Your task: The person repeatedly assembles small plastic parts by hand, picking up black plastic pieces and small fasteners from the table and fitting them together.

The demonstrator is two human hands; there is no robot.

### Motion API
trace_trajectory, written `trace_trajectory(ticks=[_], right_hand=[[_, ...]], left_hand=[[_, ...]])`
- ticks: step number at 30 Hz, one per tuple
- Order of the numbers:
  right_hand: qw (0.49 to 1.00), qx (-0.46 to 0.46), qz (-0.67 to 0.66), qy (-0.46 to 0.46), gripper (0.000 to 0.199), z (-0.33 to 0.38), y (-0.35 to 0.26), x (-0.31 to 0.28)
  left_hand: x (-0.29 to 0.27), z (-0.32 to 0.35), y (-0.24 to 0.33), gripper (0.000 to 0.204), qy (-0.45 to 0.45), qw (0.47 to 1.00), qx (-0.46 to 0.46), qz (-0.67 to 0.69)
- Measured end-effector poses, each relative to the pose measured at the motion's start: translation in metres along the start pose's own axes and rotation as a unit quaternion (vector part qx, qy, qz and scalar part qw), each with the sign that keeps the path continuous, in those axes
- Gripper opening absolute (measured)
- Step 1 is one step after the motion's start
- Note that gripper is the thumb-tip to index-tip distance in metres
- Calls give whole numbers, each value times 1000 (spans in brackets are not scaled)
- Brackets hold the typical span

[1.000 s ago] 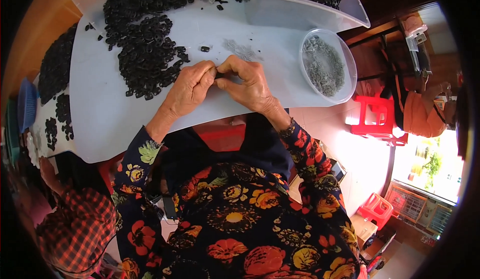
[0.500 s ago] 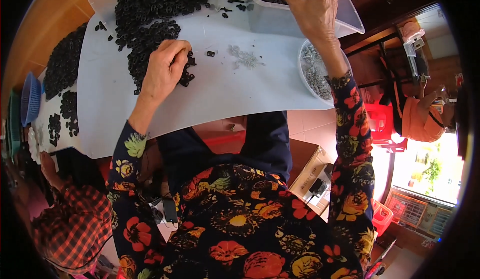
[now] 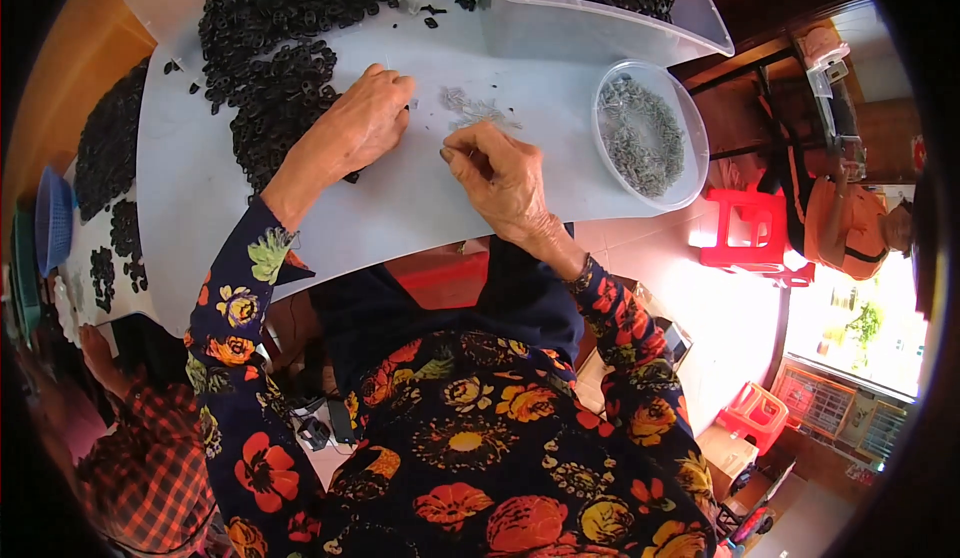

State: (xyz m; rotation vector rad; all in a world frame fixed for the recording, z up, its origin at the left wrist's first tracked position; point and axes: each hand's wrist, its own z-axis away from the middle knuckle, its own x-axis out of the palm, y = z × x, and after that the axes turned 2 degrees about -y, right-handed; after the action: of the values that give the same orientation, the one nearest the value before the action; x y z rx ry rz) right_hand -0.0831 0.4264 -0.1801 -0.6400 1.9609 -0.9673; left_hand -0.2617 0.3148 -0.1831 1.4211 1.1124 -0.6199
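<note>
My left hand (image 3: 362,120) is closed over the right edge of a heap of small black plastic parts (image 3: 285,93). What its fingers hold is hidden. To its right, my right hand (image 3: 503,178) is bent into a pinch above the table. Anything between its thumb and forefinger is too small to make out. Just beyond those fingertips lies a little scatter of thin silvery pins (image 3: 470,106). A round clear tub (image 3: 698,173) full of similar silvery pieces (image 3: 640,143) stands farther right.
A clear plastic bin (image 3: 560,33) with more black parts stands at the far right of the white table (image 3: 400,213). Another black heap (image 3: 105,148) and a blue basket (image 3: 55,220) are at the left. A person in a checked shirt (image 3: 150,458) sits there. Red stools (image 3: 745,228) stand right.
My right hand has left the bin and come down left to beside the scattered pins. My left hand has shifted slightly right. The single black part on the bare table is out of sight.
</note>
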Motion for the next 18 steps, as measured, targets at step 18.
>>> trace_trajectory(ticks=[18], right_hand=[[978, 97, -183, -2, 11, -16, 6, 14]], left_hand=[[23, 31, 38, 14, 110, 840, -182, 500]])
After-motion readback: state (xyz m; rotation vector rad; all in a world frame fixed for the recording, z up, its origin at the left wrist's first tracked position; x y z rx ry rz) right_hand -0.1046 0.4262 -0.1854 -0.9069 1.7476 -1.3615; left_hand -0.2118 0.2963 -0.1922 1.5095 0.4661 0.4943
